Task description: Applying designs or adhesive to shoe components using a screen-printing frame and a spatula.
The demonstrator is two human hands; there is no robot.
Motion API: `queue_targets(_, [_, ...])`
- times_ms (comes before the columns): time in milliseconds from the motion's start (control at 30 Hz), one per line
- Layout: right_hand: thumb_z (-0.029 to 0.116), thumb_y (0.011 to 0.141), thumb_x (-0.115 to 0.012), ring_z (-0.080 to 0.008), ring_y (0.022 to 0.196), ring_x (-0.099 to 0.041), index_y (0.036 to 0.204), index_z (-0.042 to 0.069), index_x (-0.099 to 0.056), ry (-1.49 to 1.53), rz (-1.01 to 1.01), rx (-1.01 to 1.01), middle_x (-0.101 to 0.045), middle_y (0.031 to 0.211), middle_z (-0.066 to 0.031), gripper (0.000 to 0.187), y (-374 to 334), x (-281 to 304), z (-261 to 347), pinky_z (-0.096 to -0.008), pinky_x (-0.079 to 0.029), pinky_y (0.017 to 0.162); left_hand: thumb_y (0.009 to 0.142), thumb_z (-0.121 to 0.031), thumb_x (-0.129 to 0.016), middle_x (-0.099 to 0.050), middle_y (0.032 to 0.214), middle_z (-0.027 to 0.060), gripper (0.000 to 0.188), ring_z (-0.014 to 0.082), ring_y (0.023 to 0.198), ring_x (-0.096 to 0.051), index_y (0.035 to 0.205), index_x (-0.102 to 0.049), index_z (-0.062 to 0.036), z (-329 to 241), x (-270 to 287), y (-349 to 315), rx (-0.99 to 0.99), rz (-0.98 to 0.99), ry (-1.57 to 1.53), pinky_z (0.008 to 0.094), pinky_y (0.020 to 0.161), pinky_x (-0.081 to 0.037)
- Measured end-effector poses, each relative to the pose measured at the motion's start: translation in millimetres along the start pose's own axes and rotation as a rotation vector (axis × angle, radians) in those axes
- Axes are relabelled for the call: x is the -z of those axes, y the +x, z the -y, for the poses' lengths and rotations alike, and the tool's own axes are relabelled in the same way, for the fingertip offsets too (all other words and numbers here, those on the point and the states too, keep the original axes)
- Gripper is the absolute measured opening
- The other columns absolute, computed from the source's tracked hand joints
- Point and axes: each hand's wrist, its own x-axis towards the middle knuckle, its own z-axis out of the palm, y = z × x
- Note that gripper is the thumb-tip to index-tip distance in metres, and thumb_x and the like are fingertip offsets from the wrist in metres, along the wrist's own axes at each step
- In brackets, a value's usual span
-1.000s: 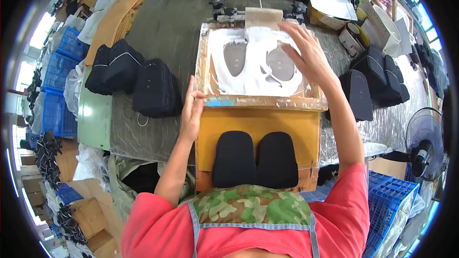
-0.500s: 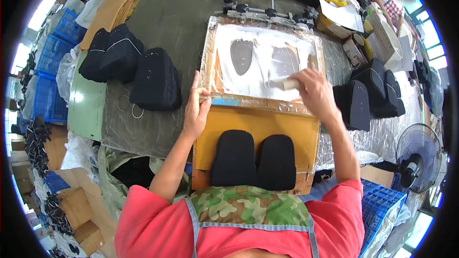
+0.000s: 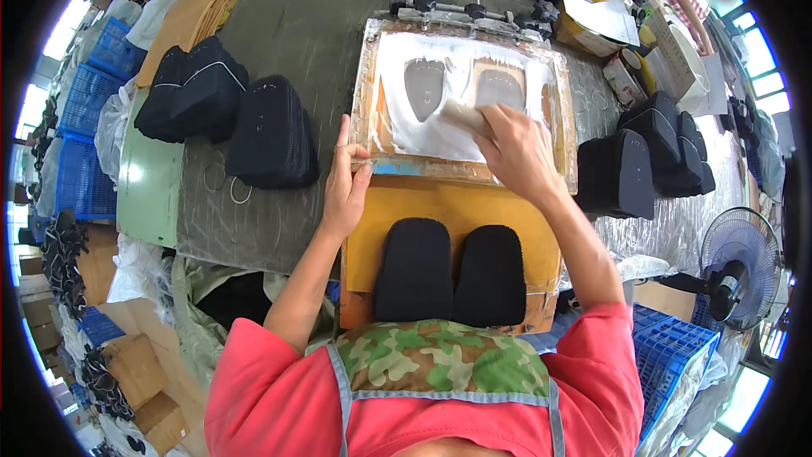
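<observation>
A wooden-framed printing screen (image 3: 440, 167) lies in front of me, its mesh smeared with white ink (image 3: 409, 131). Two grey sole-shaped areas show through the mesh. In my right hand (image 3: 523, 155) is a pale squeegee (image 3: 467, 118), pressed to the ink near the middle of the mesh. My left hand (image 3: 345, 182) grips the near left corner of the frame, index finger pointing up along its side. Closer to me, two black sole-shaped pads (image 3: 412, 271) lie side by side on a yellow-orange board (image 3: 364, 228).
Stacks of black pads stand left (image 3: 271, 131) and right (image 3: 616, 173) of the screen. Clamps on a metal bar (image 3: 474, 12) hold its far edge. A fan (image 3: 736, 275) and a blue crate (image 3: 672, 347) stand at right. Another person's arm (image 3: 694, 13) shows far right.
My right hand has swept the squeegee leftward across the mesh, and the right sole shape now shows more plainly. My left hand stays at the frame corner.
</observation>
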Motion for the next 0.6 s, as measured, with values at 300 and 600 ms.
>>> queue_targets(300, [0.012,0.086,-0.062,-0.0383,0.082,-0.064,0.099,0.004,-0.066,-0.054,-0.172,0.057,-0.067,0.088,-0.0172,0.015,111,-65,-46,-0.0463,-0.050,0.071,0.094,-0.007,-0.049,-0.018,0.160,0.0289,0.013,0.0352,0.138,-0.041,0.106,-0.047,-0.0044,4,-12,10,-0.098,0.007,0.001,0.0397,0.107,-0.036])
queue_targets(600, [0.002,0.078,-0.062,-0.0307,0.087,-0.065,0.094,0.004,-0.064,0.035,0.106,0.077,-0.066,0.087,-0.0138,0.016,44,7,-27,-0.0436,-0.051,0.078,0.094,-0.010,-0.049,-0.019,0.161,0.0242,0.015,0.0286,0.142,-0.036,0.108,-0.049,-0.0054,4,5,0,-0.020,-0.001,0.014,0.0372,0.110,-0.031])
